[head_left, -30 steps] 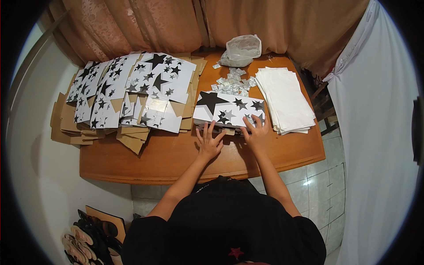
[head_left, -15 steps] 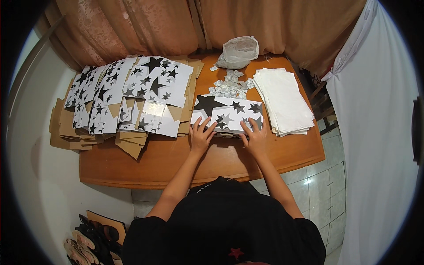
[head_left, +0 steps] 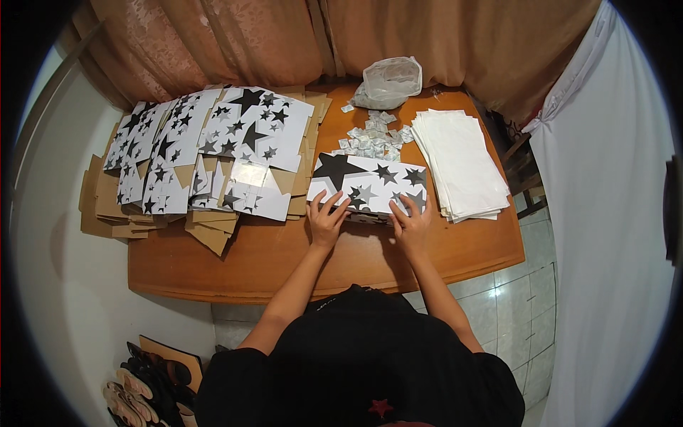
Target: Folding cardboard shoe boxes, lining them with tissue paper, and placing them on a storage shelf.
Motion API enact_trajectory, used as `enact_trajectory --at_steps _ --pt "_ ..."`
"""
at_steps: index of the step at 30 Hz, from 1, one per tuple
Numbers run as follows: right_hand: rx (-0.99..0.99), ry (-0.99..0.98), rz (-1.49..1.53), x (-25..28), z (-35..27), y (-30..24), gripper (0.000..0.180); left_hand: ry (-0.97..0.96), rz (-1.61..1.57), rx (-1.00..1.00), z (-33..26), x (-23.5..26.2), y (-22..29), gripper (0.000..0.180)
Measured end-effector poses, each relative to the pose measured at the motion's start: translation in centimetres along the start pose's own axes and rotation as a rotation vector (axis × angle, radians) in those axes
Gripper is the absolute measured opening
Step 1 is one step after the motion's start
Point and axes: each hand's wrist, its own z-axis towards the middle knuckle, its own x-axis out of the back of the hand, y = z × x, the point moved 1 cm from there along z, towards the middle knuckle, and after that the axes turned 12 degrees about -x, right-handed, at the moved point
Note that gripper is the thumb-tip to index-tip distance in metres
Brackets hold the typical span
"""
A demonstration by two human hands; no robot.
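A white cardboard box (head_left: 368,178) printed with black and grey stars stands on the wooden table in front of me, its lid down. My left hand (head_left: 327,221) grips the near left corner, fingertips on the lid. At the near right corner my right hand (head_left: 410,226) does the same, fingers spread over the edge. The thumbs lie toward the front side, partly hidden. Just behind the box is a loose heap of small white sachets (head_left: 376,137). A stack of white paper sheets (head_left: 462,164) lies right beside it.
Flat star-printed cardboard blanks (head_left: 249,132) are piled on the left of the table (head_left: 277,267). A clear plastic bag (head_left: 388,82) stands at the back by the brown curtain (head_left: 398,35). Shoes (head_left: 153,388) are on the floor at lower left. A white cloth (head_left: 597,213) hangs at right.
Both hands keep their places at the box's near corners. The lid's front edge looks slightly lower and closer against the box. My view has shifted slightly.
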Motion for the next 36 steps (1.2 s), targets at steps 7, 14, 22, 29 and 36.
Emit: enact_trajectory --at_steps 7,14,22,29,36 --pt "0.021 0.0 0.03 0.1 0.5 0.4 0.028 -0.003 -0.048 0.013 0.4 0.4 -0.3 0.026" --pt "0.04 0.031 0.035 0.1 0.5 0.3 0.028 0.004 -0.082 0.041 0.9 0.6 -0.5 0.023" --pt "0.08 -0.008 0.051 0.3 0.4 0.7 0.028 0.023 -0.078 0.043 0.0 -0.2 -0.4 0.025" --pt "0.099 -0.025 0.078 1.0 0.4 0.3 0.029 -0.029 -0.114 0.012 -0.5 0.5 -0.2 0.032" --pt "0.073 0.059 0.089 -0.1 -0.2 0.9 0.03 -0.017 -0.081 0.039 -0.7 -0.1 -0.1 0.031"
